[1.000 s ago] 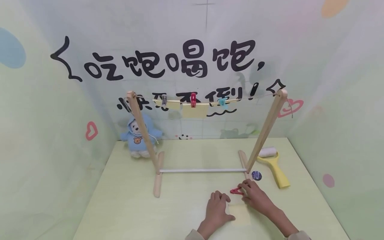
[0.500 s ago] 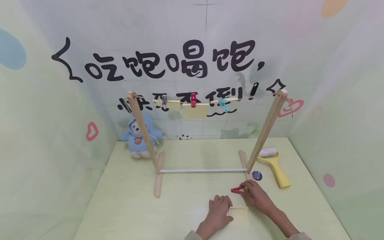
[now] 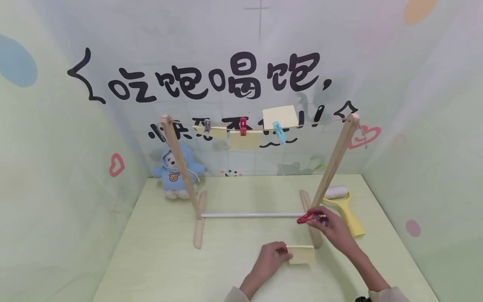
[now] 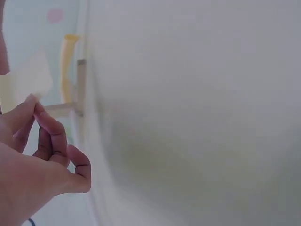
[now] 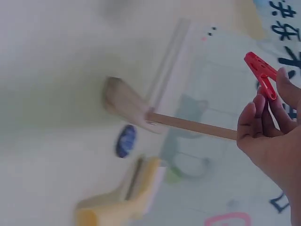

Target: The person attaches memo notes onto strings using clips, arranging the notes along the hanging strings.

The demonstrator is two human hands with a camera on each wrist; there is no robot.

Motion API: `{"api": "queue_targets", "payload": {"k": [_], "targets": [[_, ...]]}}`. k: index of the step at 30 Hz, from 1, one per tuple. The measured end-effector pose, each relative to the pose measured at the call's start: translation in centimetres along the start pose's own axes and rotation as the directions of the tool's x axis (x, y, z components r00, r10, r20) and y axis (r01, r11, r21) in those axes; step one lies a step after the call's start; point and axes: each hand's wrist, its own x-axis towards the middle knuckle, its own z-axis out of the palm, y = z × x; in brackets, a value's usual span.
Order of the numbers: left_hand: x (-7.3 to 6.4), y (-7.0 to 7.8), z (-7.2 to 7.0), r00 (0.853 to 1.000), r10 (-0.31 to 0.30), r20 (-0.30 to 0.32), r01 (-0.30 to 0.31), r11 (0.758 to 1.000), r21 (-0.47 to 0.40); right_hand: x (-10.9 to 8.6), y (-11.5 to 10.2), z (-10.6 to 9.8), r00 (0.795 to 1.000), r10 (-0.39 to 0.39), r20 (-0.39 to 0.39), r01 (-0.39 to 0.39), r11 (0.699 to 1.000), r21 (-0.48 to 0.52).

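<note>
My left hand (image 3: 268, 261) pinches a pale yellow sticky note (image 3: 303, 255) by its left side, thumb against fingertips. The note hangs over the front of the table, its face toward the camera. A red clothespin (image 3: 303, 218) is between the thumb and fingers of my right hand (image 3: 337, 233), by the rack's right post. In the right wrist view the clothespin (image 5: 255, 68) points away from the fingertips. On the rack's string, a grey clip (image 3: 206, 126) and a red clip (image 3: 243, 126) hold notes hanging down. A blue clip (image 3: 279, 132) holds a note (image 3: 280, 116) standing above the string.
The wooden rack has a left post (image 3: 180, 165), a right post (image 3: 336, 161) and a white crossbar (image 3: 253, 215). Behind the left post sits a blue-hooded plush toy (image 3: 174, 176). A yellow-handled lint roller (image 3: 351, 218) lies at right, with a small dark round disc (image 5: 125, 141) nearby.
My left hand has lifted the note off the table. My right hand has moved forward and up with the red clothespin. On the string, the note at the blue clip has swung upright.
</note>
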Motion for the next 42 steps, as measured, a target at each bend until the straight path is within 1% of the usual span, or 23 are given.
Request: {"api": "queue_targets", "payload": {"k": [2,3,4,6,7,8,10,13,14,15,17,19,21,23,25,28,31,36,39,40,42], "targets": [[0.9,0.8,-0.7,0.998,0.034,-0.061,-0.035,0.999,-0.02,1.7,-2.2,-1.8,0.995,-0.099,-0.026,0.099,0.995,-0.006],[1.3,2.0,-1.4,0.995,0.042,-0.089,-0.043,0.999,-0.015,2.6,-3.3,-2.7,0.986,-0.161,-0.046,0.16,0.987,-0.018],[1.8,2.7,-1.8,0.991,0.062,-0.117,-0.063,0.998,-0.011,3.5,-4.5,-3.7,0.976,-0.211,-0.056,0.209,0.977,-0.035],[3.2,4.2,-2.7,0.976,0.123,-0.178,-0.124,0.992,0.008,5.2,-7.2,-5.8,0.964,-0.256,-0.068,0.251,0.965,-0.078],[4.0,5.1,-3.2,0.966,0.157,-0.208,-0.157,0.987,0.016,6.0,-8.6,-6.9,0.961,-0.269,-0.069,0.263,0.96,-0.094],[4.8,6.1,-3.7,0.952,0.191,-0.241,-0.191,0.981,0.025,6.8,-9.8,-8.0,0.956,-0.286,-0.072,0.278,0.955,-0.108],[6.5,8.5,-4.6,0.919,0.255,-0.302,-0.257,0.966,0.034,8.4,-12.3,-9.8,0.947,-0.313,-0.072,0.302,0.944,-0.131],[8.8,12.3,-5.8,0.871,0.321,-0.371,-0.334,0.942,0.031,10.8,-15.4,-12.0,0.928,-0.365,-0.076,0.349,0.922,-0.169],[9.6,13.5,-6.2,0.859,0.337,-0.387,-0.354,0.935,0.028,11.6,-16.3,-12.5,0.921,-0.383,-0.076,0.364,0.912,-0.187],[10.2,14.7,-6.5,0.849,0.349,-0.396,-0.37,0.929,0.026,12.5,-17.1,-13.0,0.914,-0.398,-0.074,0.376,0.903,-0.206],[11.3,16.9,-7.1,0.838,0.365,-0.406,-0.393,0.919,0.017,14.1,-18.5,-13.7,0.906,-0.417,-0.074,0.39,0.889,-0.242],[12.2,18.8,-7.5,0.825,0.379,-0.419,-0.411,0.911,0.014,15.7,-19.5,-14.2,0.901,-0.428,-0.066,0.397,0.877,-0.27],[12.9,20.2,-7.8,0.821,0.375,-0.431,-0.413,0.911,0.006,17.2,-19.9,-14.6,0.896,-0.442,-0.053,0.41,0.866,-0.287],[13.4,21.2,-8.0,0.817,0.368,-0.443,-0.411,0.911,-0.002,18.4,-20.0,-14.9,0.885,-0.463,-0.041,0.431,0.85,-0.303],[13.9,21.8,-8.2,0.82,0.354,-0.449,-0.406,0.914,-0.022,19.4,-19.8,-15.2,0.872,-0.488,-0.032,0.454,0.833,-0.317],[14.4,22.2,-8.3,0.824,0.335,-0.456,-0.401,0.915,-0.052,20.3,-19.4,-15.4,0.861,-0.507,-0.035,0.467,0.817,-0.338],[14.6,22.4,-8.4,0.827,0.321,-0.462,-0.399,0.914,-0.078,20.8,-18.9,-15.4,0.866,-0.498,-0.033,0.459,0.822,-0.337],[14.9,22.6,-8.4,0.829,0.319,-0.459,-0.403,0.91,-0.097,21.0,-18.5,-15.0,0.891,-0.453,-0.027,0.415,0.838,-0.354],[15.0,22.8,-8.2,0.824,0.321,-0.466,-0.412,0.905,-0.107,21.2,-18.4,-14.7,0.903,-0.429,-0.023,0.39,0.841,-0.375],[15.0,22.8,-8.2,0.821,0.322,-0.471,-0.415,0.904,-0.105,21.2,-18.3,-14.6,0.904,-0.426,-0.018,0.388,0.839,-0.381],[15.1,22.9,-8.2,0.82,0.317,-0.477,-0.416,0.902,-0.114,21.4,-18.2,-14.4,0.905,-0.425,-0.002,0.39,0.834,-0.391]]}}
